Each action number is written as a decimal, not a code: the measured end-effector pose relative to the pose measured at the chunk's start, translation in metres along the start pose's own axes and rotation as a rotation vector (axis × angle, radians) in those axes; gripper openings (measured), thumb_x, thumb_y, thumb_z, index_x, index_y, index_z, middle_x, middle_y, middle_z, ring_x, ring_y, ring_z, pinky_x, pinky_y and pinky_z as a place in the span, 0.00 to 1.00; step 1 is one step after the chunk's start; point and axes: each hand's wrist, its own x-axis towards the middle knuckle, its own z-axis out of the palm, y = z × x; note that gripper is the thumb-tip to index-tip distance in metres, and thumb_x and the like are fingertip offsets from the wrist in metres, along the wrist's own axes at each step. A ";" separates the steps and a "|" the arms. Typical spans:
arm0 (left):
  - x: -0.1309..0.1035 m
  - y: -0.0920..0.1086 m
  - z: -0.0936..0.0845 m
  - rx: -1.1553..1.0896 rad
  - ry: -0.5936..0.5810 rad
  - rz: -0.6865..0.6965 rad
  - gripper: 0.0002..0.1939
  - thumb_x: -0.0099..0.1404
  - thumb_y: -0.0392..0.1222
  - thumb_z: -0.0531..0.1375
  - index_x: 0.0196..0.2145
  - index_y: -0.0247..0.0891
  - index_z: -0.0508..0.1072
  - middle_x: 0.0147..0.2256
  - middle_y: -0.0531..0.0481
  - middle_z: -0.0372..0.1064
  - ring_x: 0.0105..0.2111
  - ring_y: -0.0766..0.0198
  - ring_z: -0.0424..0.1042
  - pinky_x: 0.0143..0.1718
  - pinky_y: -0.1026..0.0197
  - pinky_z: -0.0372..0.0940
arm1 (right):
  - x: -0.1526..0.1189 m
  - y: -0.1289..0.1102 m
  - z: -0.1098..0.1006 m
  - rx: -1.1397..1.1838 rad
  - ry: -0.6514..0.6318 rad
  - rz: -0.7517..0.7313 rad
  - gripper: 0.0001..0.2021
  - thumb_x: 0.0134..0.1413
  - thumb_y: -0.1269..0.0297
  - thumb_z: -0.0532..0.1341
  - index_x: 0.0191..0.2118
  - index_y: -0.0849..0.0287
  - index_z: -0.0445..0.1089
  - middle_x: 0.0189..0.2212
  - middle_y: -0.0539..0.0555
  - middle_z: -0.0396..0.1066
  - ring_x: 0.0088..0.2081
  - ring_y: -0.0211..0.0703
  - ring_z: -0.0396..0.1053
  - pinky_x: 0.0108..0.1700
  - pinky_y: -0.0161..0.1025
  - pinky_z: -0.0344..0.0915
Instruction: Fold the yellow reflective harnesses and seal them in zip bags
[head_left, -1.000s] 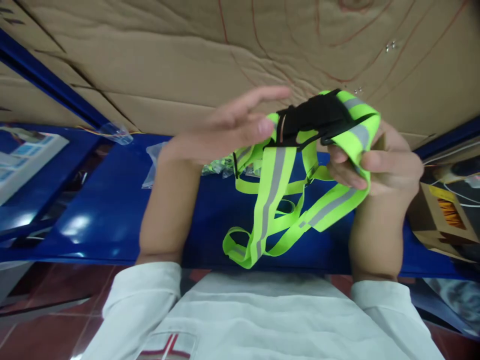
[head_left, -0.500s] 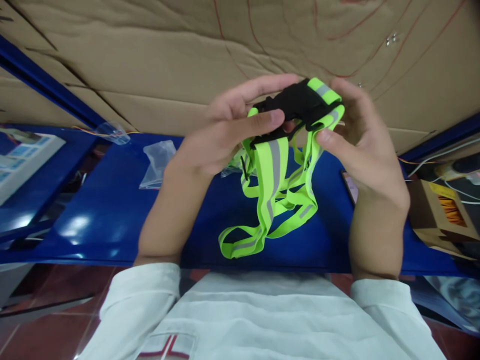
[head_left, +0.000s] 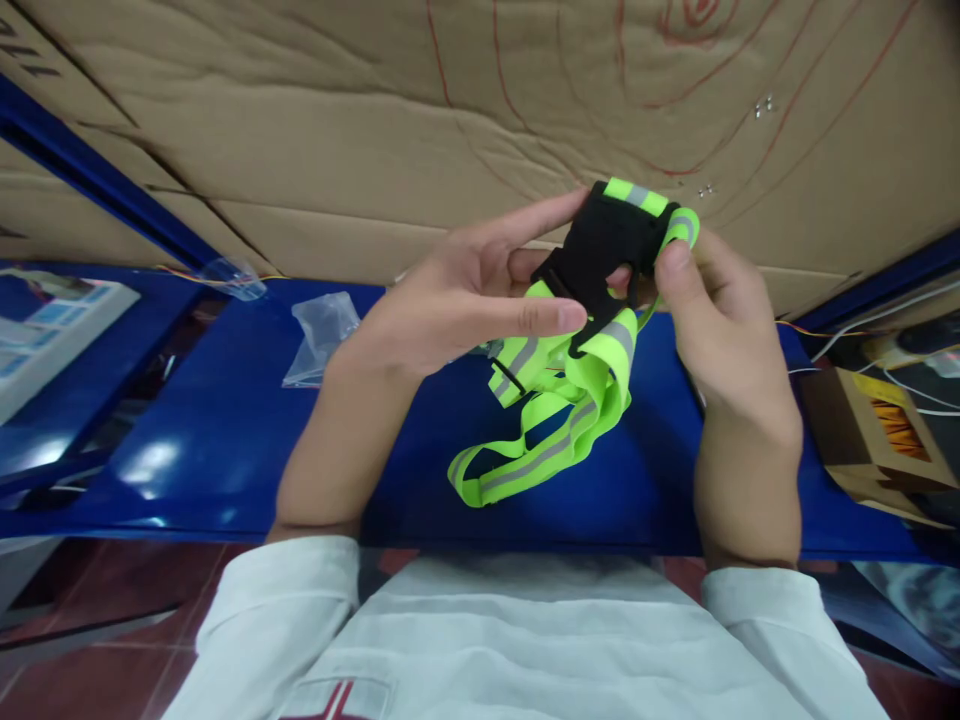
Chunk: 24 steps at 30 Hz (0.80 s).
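Note:
Both hands hold up a reflective strap harness [head_left: 551, 465], neon yellow-green with a grey stripe, above the blue table. At its top is a black plastic piece [head_left: 611, 235] with the straps threaded at its edges. My left hand [head_left: 487, 280] grips the black piece from the left, its thumb across the lower corner. At the right edge my right hand [head_left: 712, 290] pinches the strap beside the black piece, thumb in front and the other fingers mostly hidden behind. The loose straps hang in loops below, the lowest near the table surface. A small black slider sits on one strap.
On the blue table [head_left: 210, 440] lie a clear plastic bag [head_left: 321, 335] and a clear plastic cup [head_left: 234, 278]. An open cardboard box [head_left: 847, 420] with orange contents stands at right, near cables. A white tray [head_left: 75, 340] is at far left. Cardboard [head_left: 337, 130] backs the table.
The black piece has been tilted, so its broad face now shows more fully. My right thumb has moved up along the strap edge, and the hanging loops have swung and bunched together.

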 end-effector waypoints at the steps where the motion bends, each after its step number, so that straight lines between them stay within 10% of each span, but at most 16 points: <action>1: 0.000 0.000 -0.001 0.003 -0.001 -0.010 0.39 0.60 0.39 0.74 0.67 0.46 0.67 0.50 0.50 0.81 0.55 0.49 0.79 0.48 0.54 0.76 | -0.001 0.000 -0.001 -0.032 0.033 -0.027 0.14 0.64 0.44 0.65 0.48 0.45 0.74 0.45 0.52 0.76 0.48 0.51 0.75 0.54 0.49 0.75; 5: 0.002 0.001 -0.007 -0.022 0.079 0.012 0.38 0.63 0.35 0.70 0.68 0.41 0.64 0.44 0.51 0.83 0.49 0.56 0.82 0.50 0.58 0.74 | 0.001 0.002 -0.007 -0.106 0.080 -0.176 0.18 0.63 0.51 0.68 0.56 0.43 0.71 0.53 0.51 0.72 0.56 0.47 0.72 0.61 0.45 0.71; 10: 0.005 0.000 -0.019 -0.092 -0.110 -0.008 0.26 0.65 0.35 0.69 0.60 0.43 0.75 0.47 0.51 0.82 0.44 0.60 0.83 0.45 0.62 0.76 | 0.007 0.006 -0.015 0.020 -0.234 -0.103 0.26 0.61 0.51 0.69 0.63 0.44 0.69 0.64 0.49 0.68 0.70 0.48 0.62 0.74 0.49 0.57; 16: 0.007 -0.007 -0.028 -0.123 -0.223 -0.104 0.30 0.64 0.37 0.70 0.63 0.47 0.72 0.44 0.50 0.83 0.39 0.56 0.84 0.38 0.61 0.77 | 0.009 0.019 -0.024 0.208 -0.487 0.206 0.34 0.39 0.52 0.80 0.55 0.53 0.75 0.49 0.54 0.78 0.56 0.58 0.76 0.53 0.50 0.78; 24: 0.011 -0.013 -0.028 -0.255 -0.230 -0.066 0.25 0.72 0.39 0.65 0.64 0.42 0.68 0.37 0.52 0.83 0.36 0.64 0.83 0.43 0.64 0.76 | 0.014 0.030 -0.021 0.417 -0.609 0.083 0.31 0.44 0.52 0.78 0.54 0.53 0.75 0.45 0.52 0.79 0.42 0.46 0.80 0.43 0.39 0.78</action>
